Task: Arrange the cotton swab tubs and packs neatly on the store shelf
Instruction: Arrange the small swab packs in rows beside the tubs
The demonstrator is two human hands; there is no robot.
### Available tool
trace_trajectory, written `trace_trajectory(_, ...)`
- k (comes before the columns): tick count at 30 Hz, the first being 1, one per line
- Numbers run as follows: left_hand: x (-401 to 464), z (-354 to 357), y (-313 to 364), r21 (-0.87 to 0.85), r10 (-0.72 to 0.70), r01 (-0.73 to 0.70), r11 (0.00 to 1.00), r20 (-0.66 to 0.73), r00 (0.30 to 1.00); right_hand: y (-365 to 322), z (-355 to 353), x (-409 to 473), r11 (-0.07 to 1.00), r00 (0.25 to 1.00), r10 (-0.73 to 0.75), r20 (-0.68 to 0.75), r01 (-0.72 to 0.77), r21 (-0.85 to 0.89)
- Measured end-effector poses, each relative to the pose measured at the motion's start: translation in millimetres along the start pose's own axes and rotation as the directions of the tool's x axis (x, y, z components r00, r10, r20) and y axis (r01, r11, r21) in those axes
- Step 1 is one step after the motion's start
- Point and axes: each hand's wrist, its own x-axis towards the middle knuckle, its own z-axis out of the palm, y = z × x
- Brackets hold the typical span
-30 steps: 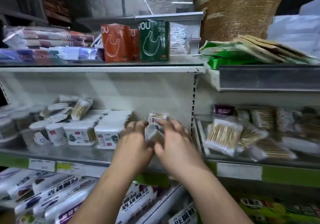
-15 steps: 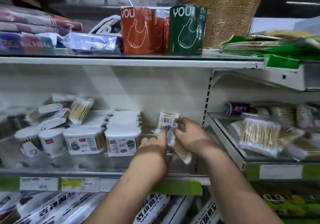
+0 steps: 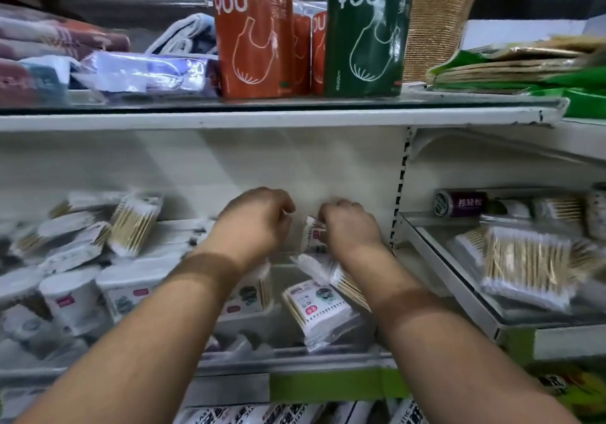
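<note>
My right hand (image 3: 347,226) pinches a small upright cotton swab pack (image 3: 313,235) near the back right of the middle shelf (image 3: 229,366). Its wrist lies over another swab pack (image 3: 331,271). A labelled flat pack (image 3: 319,307) lies tilted below them near the shelf's front. My left hand (image 3: 255,223) hovers just left of the upright pack with its fingers curled; whatever is under them is hidden. Rectangular swab tubs (image 3: 131,289) and round white tubs (image 3: 70,295) stand to the left. Loose swab packs (image 3: 134,223) are piled behind them.
Orange and green "YOU" bag rolls (image 3: 364,39) stand on the shelf above, beside folded cloths (image 3: 59,39). The neighbouring right shelf (image 3: 459,279) holds large swab packs (image 3: 524,266) and a purple roll (image 3: 459,204). A slotted upright (image 3: 398,194) divides the two bays.
The view has come closer to the shelf. Both hands have risen toward the back wall, the right hand lifting the small pack upright, while another pack now lies flat near the front.
</note>
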Motion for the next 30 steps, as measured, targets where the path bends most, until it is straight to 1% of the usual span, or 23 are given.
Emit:
trace_trajectory(2, 12.3, 11.5, -5.0, -0.049, -0.043, 0.046, 0.998, 0.056, 0.997, 1.8, -4.1, -0.4, 0.999, 1.0, 0.018, 0.023, -0.019, 0.037)
trace_trajectory(5, 17.8, 26.5, -7.8, -0.098, -0.045, 0.054, 0.994, 0.089, 0.995, 3.2, -9.0, 0.3, 0.973, 0.992, 0.116, 0.055, -0.125, 0.196)
trace_trajectory(7, 18.2, 34.7, -11.6, -0.112, -0.036, 0.043, 0.993, 0.066, 0.997, 1.6, -10.4, 0.7, 0.944, 0.986, 0.147, 0.083, -0.165, 0.286)
trace_trajectory(11, 20.6, 42.6, -13.5, -0.048, 0.003, -0.003, 0.999, -0.006, 1.0, -0.2, 3.9, 1.6, 0.885, 0.967, 0.19, 0.17, -0.243, 0.396)
trace_trajectory(14, 19.3, 43.3, -13.9, -0.03, 0.038, -0.037, 0.999, 0.028, 0.999, -2.0, 17.0, 4.2, 0.86, 0.954, 0.215, 0.208, -0.286, 0.423)
trace_trajectory(16, 17.1, 43.2, -13.9, -0.003, 0.037, -0.037, 0.999, 0.063, 0.997, -2.4, 19.5, 6.3, 0.862, 0.952, 0.219, 0.215, -0.292, 0.415)
trace_trajectory(18, 16.2, 43.6, -13.6, 0.015, 0.028, -0.029, 0.999, 0.068, 0.997, -1.0, 17.5, 8.0, 0.867, 0.949, 0.198, 0.247, -0.287, 0.407)
trace_trajectory(20, 15.9, 43.5, -12.2, 0.012, 0.018, -0.019, 1.0, 0.067, 0.998, 3.9, 12.1, 6.8, 0.849, 0.936, 0.161, 0.313, -0.293, 0.44)
trace_trajectory(21, 16.0, 42.6, -12.7, 0.015, 0.017, -0.018, 1.0, 0.067, 0.998, 6.2, 7.6, 5.9, 0.84, 0.934, 0.152, 0.324, -0.295, 0.456)
trace_trajectory(25, 17.5, 43.0, -14.3, 0.025, 0.029, -0.031, 0.999, 0.068, 0.997, 17.1, -18.8, -6.1, 0.844, 0.955, 0.195, 0.223, -0.279, 0.457)
trace_trajectory(26, 18.3, 44.0, -15.3, 0.014, 0.03, -0.031, 0.999, 0.063, 0.998, 16.9, -25.2, -10.6, 0.844, 0.952, 0.184, 0.243, -0.28, 0.458)
trace_trajectory(28, 19.8, 46.2, -17.2, -0.007, 0.026, -0.026, 1.0, 0.054, 0.998, 13.2, -34.8, -20.4, 0.848, 0.92, 0.133, 0.369, -0.298, 0.437)
trace_trajectory(30, 22.1, 49.8, -18.8, -0.027, 0.026, -0.025, 0.999, 0.054, 0.998, 7.2, -39.6, -29.2, 0.868, 0.84, 0.074, 0.538, -0.32, 0.38)
